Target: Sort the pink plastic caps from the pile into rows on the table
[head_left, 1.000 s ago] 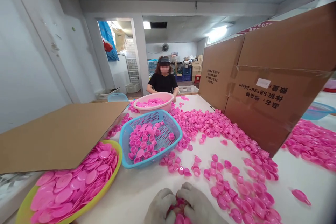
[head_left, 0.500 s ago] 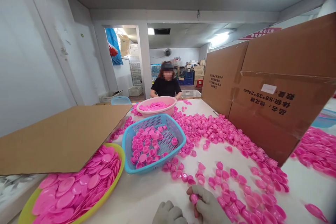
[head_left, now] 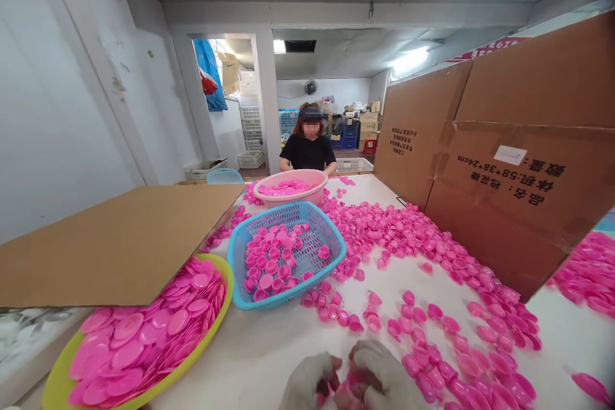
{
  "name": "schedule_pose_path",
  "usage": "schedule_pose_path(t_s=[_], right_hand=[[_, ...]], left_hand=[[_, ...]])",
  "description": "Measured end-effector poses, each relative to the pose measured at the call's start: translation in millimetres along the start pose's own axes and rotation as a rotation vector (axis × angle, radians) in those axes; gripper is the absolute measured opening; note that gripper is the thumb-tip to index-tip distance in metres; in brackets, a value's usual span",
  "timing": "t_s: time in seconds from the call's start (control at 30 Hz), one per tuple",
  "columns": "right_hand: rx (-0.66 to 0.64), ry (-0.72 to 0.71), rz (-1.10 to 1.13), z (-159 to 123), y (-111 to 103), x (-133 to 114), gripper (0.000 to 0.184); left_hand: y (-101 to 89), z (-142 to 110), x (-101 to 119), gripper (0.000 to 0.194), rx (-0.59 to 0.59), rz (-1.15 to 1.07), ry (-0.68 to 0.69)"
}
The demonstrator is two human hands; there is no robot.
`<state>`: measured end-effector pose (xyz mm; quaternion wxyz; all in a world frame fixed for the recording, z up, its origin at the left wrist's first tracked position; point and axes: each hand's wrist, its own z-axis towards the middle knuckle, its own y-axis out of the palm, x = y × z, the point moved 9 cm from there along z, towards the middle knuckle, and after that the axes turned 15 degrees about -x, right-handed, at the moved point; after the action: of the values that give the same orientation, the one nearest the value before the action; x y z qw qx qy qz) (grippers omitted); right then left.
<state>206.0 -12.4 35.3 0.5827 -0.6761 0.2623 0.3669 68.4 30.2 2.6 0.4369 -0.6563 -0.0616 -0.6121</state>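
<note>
My left hand (head_left: 310,381) and my right hand (head_left: 384,377) are close together at the bottom edge, both in pale gloves with bare fingertips. Their fingers are curled around small pink plastic pieces (head_left: 344,389), which they largely cover; the shape of what the left fingers pinch is unclear. The right fingers close on a small pink toy cup. Just beyond and to the right, many loose pink cups (head_left: 354,323) lie on the white table (head_left: 269,346). A blue basket (head_left: 288,300) holding several such cups stands farther forward.
On the left, a yellow basin (head_left: 225,298) full of flat pink discs sits partly under a cardboard sheet (head_left: 125,237). A pink basin (head_left: 314,194) stands before a seated person (head_left: 307,150) across the table. A tall cardboard box (head_left: 500,205) walls off the right.
My left hand has come up and in toward the right, its fingers now at the pink pieces. My right hand has turned slightly inward. The view has tilted slightly down.
</note>
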Motion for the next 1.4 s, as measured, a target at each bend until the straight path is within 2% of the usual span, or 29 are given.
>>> schedule_pose_path(t_s=[0.1,0.17,0.23,0.33,0.43,0.5,0.57,0.63,0.7,0.77,0.87,0.97,1.07,1.23,1.4], right_hand=[[0.125,-0.084,0.004,-4.1,-1.5,-2.8,0.045],[0.168,-0.205,-0.025,-4.5,3.5,-13.1,0.047],[0.173,-0.303,-0.074,-2.9,9.2,-24.0,0.041],[0.199,-0.297,-0.141,2.3,4.1,-29.2,0.035],[0.173,-0.156,-0.219,10.0,-7.3,-21.8,0.025],[0.113,-0.059,-0.292,12.6,-10.0,-15.4,0.016],[0.04,-0.011,-0.343,11.8,-8.2,-11.8,0.012],[-0.023,-0.017,-0.329,9.6,-5.3,-11.7,0.009],[-0.013,-0.004,-0.276,9.3,-10.2,-10.3,0.012],[0.063,0.086,-0.235,13.2,-22.7,-2.9,0.018],[0.14,0.262,-0.253,26.4,-37.1,12.3,0.029],[0.139,0.322,-0.282,40.7,-37.6,21.6,0.029],[0.133,0.296,-0.282,41.7,-34.5,25.3,0.019],[0.046,0.147,-0.24,25.6,-30.1,19.9,0.01],[-0.006,0.088,-0.181,21.9,-25.9,15.8,0.008]], left_hand=[[-6.7,0.7,4.4,0.047,0.03,-0.479,-0.127],[-6.2,2.8,15.4,0.05,0.044,-0.629,-0.148],[-5.0,4.6,25.5,0.045,0.044,-0.661,-0.155],[-18.8,3.4,32.3,0.035,0.121,-0.395,-0.173],[-36.6,1.0,32.5,0.038,0.2,0.014,-0.199],[-33.6,3.3,36.3,0.041,0.143,0.188,-0.135],[-19.5,4.7,43.4,0.041,0.025,0.292,-0.04],[-4.4,3.6,48.6,0.038,-0.074,0.333,0.009],[0.3,4.0,50.5,0.035,-0.076,0.314,0.008],[-7.0,10.4,48.7,0.031,0.015,0.284,-0.014],[-23.4,34.1,39.5,0.025,0.139,0.333,-0.073],[-32.0,62.9,25.4,0.026,0.154,0.421,-0.141],[-34.2,74.8,16.2,0.025,0.137,0.439,-0.171],[-44.4,51.5,24.9,0.022,0.131,0.437,-0.214],[-41.0,25.3,28.4,0.018,-0.071,0.557,-0.339]])
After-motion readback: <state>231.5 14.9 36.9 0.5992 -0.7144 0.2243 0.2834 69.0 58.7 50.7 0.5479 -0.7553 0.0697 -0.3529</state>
